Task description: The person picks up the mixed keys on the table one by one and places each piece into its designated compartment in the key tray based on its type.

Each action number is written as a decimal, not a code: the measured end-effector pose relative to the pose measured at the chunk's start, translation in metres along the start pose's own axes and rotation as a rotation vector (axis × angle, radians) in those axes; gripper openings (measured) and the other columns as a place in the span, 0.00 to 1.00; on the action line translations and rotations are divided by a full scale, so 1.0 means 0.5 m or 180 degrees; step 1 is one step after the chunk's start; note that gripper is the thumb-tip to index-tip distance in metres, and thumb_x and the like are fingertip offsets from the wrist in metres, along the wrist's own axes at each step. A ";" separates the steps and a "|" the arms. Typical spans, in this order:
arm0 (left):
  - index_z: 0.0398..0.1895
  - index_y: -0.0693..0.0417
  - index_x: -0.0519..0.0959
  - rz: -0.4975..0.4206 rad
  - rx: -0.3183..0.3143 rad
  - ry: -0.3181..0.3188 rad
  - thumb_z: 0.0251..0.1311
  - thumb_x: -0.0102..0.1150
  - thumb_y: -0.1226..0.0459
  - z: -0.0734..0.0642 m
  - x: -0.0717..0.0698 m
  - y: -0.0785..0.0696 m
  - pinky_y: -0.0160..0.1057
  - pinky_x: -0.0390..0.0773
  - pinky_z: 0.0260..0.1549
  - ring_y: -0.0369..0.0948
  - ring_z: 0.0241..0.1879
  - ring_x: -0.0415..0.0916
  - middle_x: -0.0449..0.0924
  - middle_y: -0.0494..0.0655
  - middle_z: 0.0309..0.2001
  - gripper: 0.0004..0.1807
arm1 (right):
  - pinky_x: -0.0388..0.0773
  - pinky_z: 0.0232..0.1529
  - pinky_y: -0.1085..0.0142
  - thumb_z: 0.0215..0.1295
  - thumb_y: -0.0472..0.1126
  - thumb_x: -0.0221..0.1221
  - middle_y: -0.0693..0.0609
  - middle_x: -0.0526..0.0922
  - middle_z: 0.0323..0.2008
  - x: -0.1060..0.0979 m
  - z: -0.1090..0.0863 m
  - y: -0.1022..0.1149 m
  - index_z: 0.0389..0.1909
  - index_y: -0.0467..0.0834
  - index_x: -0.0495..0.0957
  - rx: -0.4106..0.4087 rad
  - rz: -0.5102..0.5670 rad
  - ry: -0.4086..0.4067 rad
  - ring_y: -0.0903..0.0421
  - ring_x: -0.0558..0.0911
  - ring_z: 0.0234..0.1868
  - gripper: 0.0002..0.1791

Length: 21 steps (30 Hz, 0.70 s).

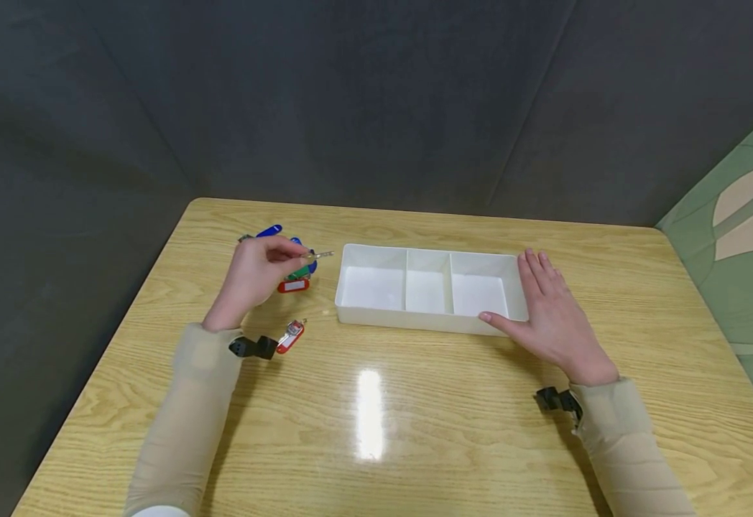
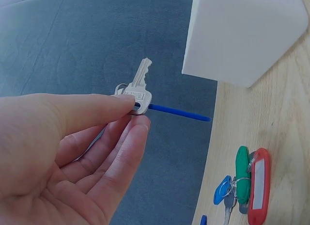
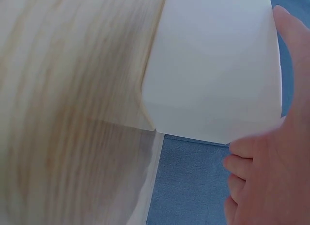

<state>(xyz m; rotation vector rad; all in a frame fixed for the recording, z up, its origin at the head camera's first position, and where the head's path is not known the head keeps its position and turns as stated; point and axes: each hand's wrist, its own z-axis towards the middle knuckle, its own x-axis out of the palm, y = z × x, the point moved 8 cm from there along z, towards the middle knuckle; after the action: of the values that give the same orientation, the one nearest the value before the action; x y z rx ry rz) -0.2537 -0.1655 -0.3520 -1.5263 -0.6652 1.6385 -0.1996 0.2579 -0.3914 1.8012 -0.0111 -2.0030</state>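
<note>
The left hand (image 1: 256, 269) pinches a silver metal key (image 2: 141, 91) between thumb and fingers, just left of the white rectangular three-compartment tray (image 1: 415, 320), whose right end the straight-fingered right hand (image 1: 554, 323) touches; this seems a carrying step, any rightward move calling for clearing the tray's left rim.

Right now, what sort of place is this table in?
Maybe a little filming corner: I see a plain dark backdrop behind a wood-grained table, and small black wrist-worn devices that could be cameras.
</note>
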 end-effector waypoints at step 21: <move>0.42 0.55 0.88 -0.0115 0.0098 0.0051 0.62 0.72 0.65 0.005 0.017 -0.028 0.35 0.81 0.37 0.42 0.39 0.84 0.87 0.46 0.42 0.07 | 0.37 0.77 0.49 0.64 0.68 0.61 0.35 0.43 0.79 0.000 -0.002 0.001 0.80 0.32 0.42 -0.0013 0.0031 -0.0021 0.42 0.40 0.80 0.61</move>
<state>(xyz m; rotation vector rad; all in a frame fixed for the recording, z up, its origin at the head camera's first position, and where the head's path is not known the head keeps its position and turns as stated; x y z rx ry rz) -0.2535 -0.1505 -0.3450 -1.4957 -0.6525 1.6012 -0.1985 0.2578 -0.3914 1.7888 -0.0178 -2.0007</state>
